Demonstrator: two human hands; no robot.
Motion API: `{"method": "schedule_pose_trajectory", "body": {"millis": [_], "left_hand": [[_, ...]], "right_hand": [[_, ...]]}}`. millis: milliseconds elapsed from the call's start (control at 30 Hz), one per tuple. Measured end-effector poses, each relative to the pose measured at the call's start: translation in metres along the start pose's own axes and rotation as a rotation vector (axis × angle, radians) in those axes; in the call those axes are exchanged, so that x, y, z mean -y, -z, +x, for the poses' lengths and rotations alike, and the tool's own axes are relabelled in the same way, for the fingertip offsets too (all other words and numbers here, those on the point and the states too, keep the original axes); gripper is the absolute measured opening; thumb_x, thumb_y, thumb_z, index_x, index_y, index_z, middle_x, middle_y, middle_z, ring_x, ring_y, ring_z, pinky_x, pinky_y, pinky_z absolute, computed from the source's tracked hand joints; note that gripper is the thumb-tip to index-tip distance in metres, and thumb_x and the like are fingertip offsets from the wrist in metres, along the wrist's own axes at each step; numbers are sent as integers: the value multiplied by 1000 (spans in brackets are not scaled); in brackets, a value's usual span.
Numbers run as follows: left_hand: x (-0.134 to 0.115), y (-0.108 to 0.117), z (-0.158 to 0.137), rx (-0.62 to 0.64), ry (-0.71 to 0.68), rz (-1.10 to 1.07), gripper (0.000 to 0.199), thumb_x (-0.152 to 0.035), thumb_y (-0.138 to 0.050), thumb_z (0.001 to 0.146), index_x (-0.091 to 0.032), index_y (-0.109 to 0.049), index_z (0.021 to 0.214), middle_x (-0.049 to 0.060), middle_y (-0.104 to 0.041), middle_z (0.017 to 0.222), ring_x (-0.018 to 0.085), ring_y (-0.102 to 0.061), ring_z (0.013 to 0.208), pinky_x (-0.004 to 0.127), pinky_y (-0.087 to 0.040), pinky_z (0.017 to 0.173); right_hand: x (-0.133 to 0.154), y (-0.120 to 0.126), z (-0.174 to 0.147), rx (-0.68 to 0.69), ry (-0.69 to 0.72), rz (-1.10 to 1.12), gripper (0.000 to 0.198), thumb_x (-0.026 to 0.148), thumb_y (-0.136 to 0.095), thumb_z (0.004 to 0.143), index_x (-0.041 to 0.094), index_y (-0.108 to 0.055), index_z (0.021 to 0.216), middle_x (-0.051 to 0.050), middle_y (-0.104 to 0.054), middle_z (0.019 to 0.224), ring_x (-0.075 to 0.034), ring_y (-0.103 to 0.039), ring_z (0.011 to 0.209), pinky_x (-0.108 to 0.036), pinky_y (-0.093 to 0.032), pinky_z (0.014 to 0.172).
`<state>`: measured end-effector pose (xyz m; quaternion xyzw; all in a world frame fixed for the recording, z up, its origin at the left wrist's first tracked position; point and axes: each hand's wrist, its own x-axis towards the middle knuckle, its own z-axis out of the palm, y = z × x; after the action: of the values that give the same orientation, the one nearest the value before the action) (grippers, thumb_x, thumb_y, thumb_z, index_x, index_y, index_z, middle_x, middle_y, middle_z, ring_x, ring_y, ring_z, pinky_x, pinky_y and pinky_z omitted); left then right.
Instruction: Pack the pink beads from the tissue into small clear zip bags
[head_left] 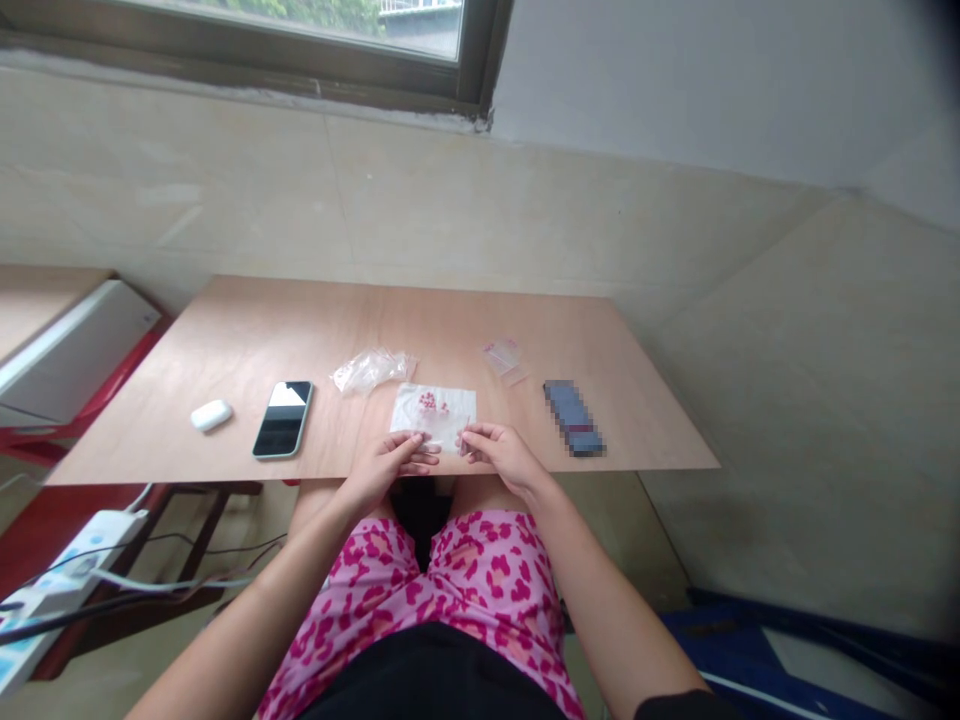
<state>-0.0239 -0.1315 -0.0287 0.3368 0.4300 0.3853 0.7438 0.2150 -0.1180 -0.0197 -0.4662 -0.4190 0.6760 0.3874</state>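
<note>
Pale tiled walls meet under a dark-framed window, and a bare plywood table (247, 330) stands against them. At the middle of its near edge lies a small clear plastic bag (435, 412) with red specks inside. Both hands meet at the bag's near edge: the left hand (390, 462) pinches the bag's near left corner between thumb and fingers, and the right hand (499, 452) pinches its near right corner the same way, fingers drawn narrow. Just beyond the bag, toward the table's middle, sits a crumpled clear wrapper (371, 370). Farther right lies a second small bag (502, 358) with a red mark. Near the left part of the near edge rest a dark phone (283, 419) and a white earbud case (211, 414). Toward the right end lies a flat blurred blue object (574, 417).
</note>
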Motion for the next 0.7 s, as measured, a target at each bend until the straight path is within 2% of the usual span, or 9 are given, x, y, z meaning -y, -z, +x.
{"method": "schedule_pose_trajectory", "body": {"millis": [167,233,367,500,700], "left_hand": [[2,-2,0,-8,17,-43,33,-40,-77,95,-9,-72,105,18,-80,104,22,-80,88,27,-65,76],[2,-3,0,-7,31,-99,30,-38,-70,100,-9,-70,109,20,-80,107,25,-80,91,30,-66,78],[2,-4,0,-9,76,-182,34,-40,-56,107,-8,-68,103,23,-79,106,27,-81,90,31,-66,75],[0,-4,-2,-18,44,-162,28,-35,-69,101,-9,-68,110,21,-79,106,27,-81,93,31,-66,78],[0,-2,-2,-16,22,-92,25,-27,-80,93,-9,-71,108,18,-80,107,20,-80,88,24,-64,77]], "right_hand": [[0,1,0,15,-2,4,37,49,-89,76,15,-77,83,-4,-71,80,-13,-61,71,-27,-48,70],[-1,2,0,5,-6,8,36,48,-90,75,15,-77,82,-4,-71,79,-13,-60,70,-27,-48,69],[-2,1,-1,-32,-10,29,37,48,-92,72,16,-77,83,-3,-70,76,-13,-60,69,-26,-47,66],[1,0,-2,-24,-42,33,40,49,-93,69,15,-79,86,-3,-70,77,-14,-62,70,-26,-47,65],[6,1,-5,-11,-56,-11,42,51,-92,69,15,-79,88,-5,-73,81,-14,-64,72,-27,-51,67]]}}
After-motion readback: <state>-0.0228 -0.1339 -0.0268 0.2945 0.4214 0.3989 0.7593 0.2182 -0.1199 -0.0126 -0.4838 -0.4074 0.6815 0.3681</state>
